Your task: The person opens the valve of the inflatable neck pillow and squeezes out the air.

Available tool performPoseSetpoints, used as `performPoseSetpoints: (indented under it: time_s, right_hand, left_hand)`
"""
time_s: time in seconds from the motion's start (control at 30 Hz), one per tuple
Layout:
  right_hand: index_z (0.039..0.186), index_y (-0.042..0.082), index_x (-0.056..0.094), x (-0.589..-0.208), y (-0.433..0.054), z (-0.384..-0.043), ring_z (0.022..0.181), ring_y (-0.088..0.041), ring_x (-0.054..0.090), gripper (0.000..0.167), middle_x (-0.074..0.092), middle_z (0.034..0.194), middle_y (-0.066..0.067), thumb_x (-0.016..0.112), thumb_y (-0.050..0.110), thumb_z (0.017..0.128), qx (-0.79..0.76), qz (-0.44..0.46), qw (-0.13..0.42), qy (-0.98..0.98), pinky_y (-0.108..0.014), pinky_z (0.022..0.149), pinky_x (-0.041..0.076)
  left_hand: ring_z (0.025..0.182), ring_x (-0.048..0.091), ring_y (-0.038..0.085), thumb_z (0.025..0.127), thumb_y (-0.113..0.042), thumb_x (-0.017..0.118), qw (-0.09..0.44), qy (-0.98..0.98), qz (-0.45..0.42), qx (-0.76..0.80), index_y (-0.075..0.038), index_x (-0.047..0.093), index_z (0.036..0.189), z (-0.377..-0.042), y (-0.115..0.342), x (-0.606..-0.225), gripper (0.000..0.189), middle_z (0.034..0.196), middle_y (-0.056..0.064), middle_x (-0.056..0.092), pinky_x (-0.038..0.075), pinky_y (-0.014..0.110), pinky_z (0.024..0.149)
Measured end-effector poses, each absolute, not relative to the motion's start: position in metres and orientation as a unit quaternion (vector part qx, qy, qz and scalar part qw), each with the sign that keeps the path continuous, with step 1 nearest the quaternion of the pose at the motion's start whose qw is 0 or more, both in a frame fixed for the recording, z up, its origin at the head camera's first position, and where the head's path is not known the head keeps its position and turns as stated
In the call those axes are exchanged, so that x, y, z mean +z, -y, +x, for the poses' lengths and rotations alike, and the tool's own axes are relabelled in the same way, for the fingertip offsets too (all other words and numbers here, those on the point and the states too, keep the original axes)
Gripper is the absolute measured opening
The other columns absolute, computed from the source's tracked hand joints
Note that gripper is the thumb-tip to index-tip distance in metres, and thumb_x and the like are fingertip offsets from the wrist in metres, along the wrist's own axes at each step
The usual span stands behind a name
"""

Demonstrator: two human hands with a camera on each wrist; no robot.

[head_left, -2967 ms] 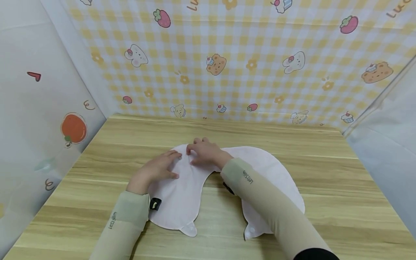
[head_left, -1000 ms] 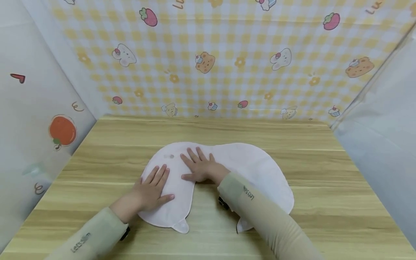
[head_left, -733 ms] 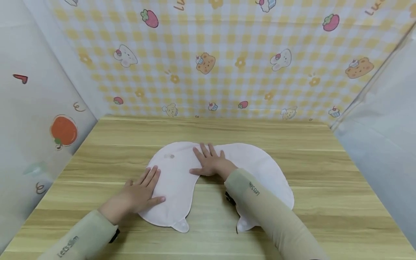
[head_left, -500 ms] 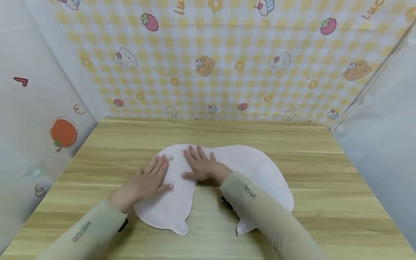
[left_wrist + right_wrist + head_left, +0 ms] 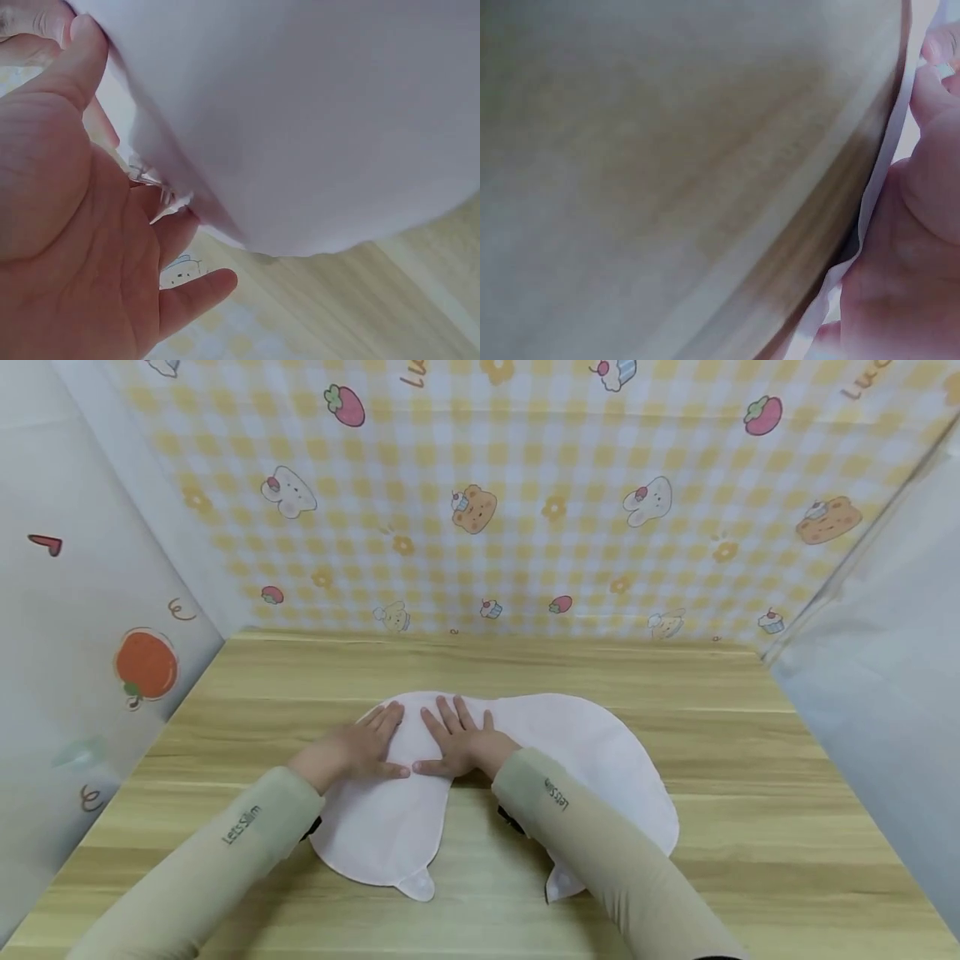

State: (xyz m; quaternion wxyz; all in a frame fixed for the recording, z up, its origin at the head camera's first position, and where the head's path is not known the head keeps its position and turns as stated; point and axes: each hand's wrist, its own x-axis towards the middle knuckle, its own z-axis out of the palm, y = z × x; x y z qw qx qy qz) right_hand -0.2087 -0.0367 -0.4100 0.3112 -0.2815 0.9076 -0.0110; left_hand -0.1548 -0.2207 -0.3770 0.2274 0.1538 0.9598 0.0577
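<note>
A pale pink U-shaped neck pillow (image 5: 375, 839), flat and apparently deflated, lies on the wooden table. Both its ends bear a small snap tab, the left tab (image 5: 417, 885) fully in sight. My left hand (image 5: 363, 752) rests on the upper left part of the pillow, fingers extended. Close to those fingers, a small clear plastic valve (image 5: 178, 201) shows in the left wrist view. My right hand (image 5: 461, 745) presses flat just beside it with fingers spread, the two thumbs nearly touching. The right forearm covers part of the pillow's right arm.
The table (image 5: 750, 760) extends around the pillow on all sides. Behind it hangs a yellow checked cloth (image 5: 525, 460) with cartoon prints. White sheets (image 5: 75, 468) close off the left and right sides.
Three seconds ago both hands had bent fingers near the valve; they have since flattened and moved over the pillow. In the last half second the left hand moved up and right, over the valve.
</note>
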Motion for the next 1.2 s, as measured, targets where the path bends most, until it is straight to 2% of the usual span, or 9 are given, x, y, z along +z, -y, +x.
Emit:
performPoseSetpoints:
  time_s: [0.3, 0.5, 0.7, 0.83, 0.93, 1.1, 1.2]
  right_hand:
    - [0.155, 0.034, -0.021, -0.417, 0.015, -0.22, 0.149, -0.023, -0.031, 0.097, -0.035, 0.16, 0.005, 0.036, 0.077, 0.09, -0.028, -0.25, 0.315, -0.915, -0.063, 0.121, -0.01]
    - [0.155, 0.028, -0.023, -0.419, -0.007, -0.229, 0.15, -0.025, -0.029, 0.103, -0.036, 0.16, 0.0, 0.038, 0.079, 0.089, -0.032, -0.217, 0.313, -0.924, -0.064, 0.121, -0.008]
    - [0.158, 0.022, -0.018, -0.411, -0.028, -0.227, 0.152, -0.024, -0.025, 0.103, -0.03, 0.163, -0.003, 0.04, 0.076, 0.091, -0.056, -0.188, 0.301, -0.933, -0.062, 0.122, -0.007]
    - [0.159, 0.019, -0.013, -0.405, -0.031, -0.225, 0.154, -0.026, -0.02, 0.103, -0.024, 0.165, -0.007, 0.041, 0.075, 0.091, -0.068, -0.181, 0.29, -0.937, -0.063, 0.122, -0.005]
    - [0.159, 0.019, -0.013, -0.409, -0.029, -0.225, 0.153, -0.028, -0.02, 0.105, -0.024, 0.165, -0.008, 0.041, 0.077, 0.09, -0.064, -0.18, 0.287, -0.939, -0.064, 0.122, -0.004]
    - [0.159, 0.018, -0.014, -0.411, -0.029, -0.225, 0.153, -0.027, -0.02, 0.107, -0.024, 0.165, -0.008, 0.038, 0.079, 0.089, -0.053, -0.175, 0.283, -0.941, -0.063, 0.123, -0.001]
    - [0.16, 0.016, -0.009, -0.406, -0.036, -0.226, 0.155, -0.029, -0.014, 0.107, -0.017, 0.167, -0.009, 0.038, 0.08, 0.089, -0.058, -0.162, 0.264, -0.949, -0.063, 0.123, 0.002]
  left_hand:
    - [0.15, 0.016, 0.048, 0.093, -0.054, 0.062, 0.232, -0.963, 0.132, 0.04, 0.008, 0.018, 0.154, -0.153, 0.216, -0.373, 0.098, 0.163, 0.029, 0.011, 0.025, 0.057, 0.12]
    - [0.146, 0.02, 0.053, 0.09, -0.052, 0.067, 0.219, -0.966, 0.119, 0.062, 0.011, 0.027, 0.147, -0.146, 0.218, -0.373, 0.094, 0.159, 0.037, 0.014, 0.031, 0.06, 0.116]
    - [0.147, 0.015, 0.054, 0.092, -0.048, 0.067, 0.217, -0.965, 0.129, 0.078, 0.014, 0.021, 0.149, -0.152, 0.219, -0.372, 0.096, 0.159, 0.038, 0.011, 0.026, 0.062, 0.118]
    - [0.151, 0.01, 0.047, 0.099, -0.044, 0.057, 0.182, -0.966, 0.169, 0.072, 0.002, 0.021, 0.156, -0.167, 0.21, -0.372, 0.082, 0.165, 0.025, 0.01, 0.021, 0.068, 0.116]
    - [0.154, 0.012, 0.039, 0.104, -0.041, 0.047, 0.161, -0.96, 0.22, 0.056, -0.009, 0.023, 0.158, -0.181, 0.196, -0.375, 0.068, 0.167, 0.013, 0.014, 0.021, 0.071, 0.115]
    - [0.153, 0.016, 0.036, 0.107, -0.037, 0.042, 0.217, -0.947, 0.234, 0.027, -0.011, 0.019, 0.159, -0.198, 0.174, -0.379, 0.063, 0.168, 0.012, 0.012, 0.028, 0.06, 0.118]
    - [0.154, 0.012, 0.038, 0.107, -0.034, 0.042, 0.253, -0.945, 0.209, 0.014, -0.009, 0.012, 0.16, -0.204, 0.163, -0.377, 0.066, 0.168, 0.013, 0.005, 0.025, 0.055, 0.121]
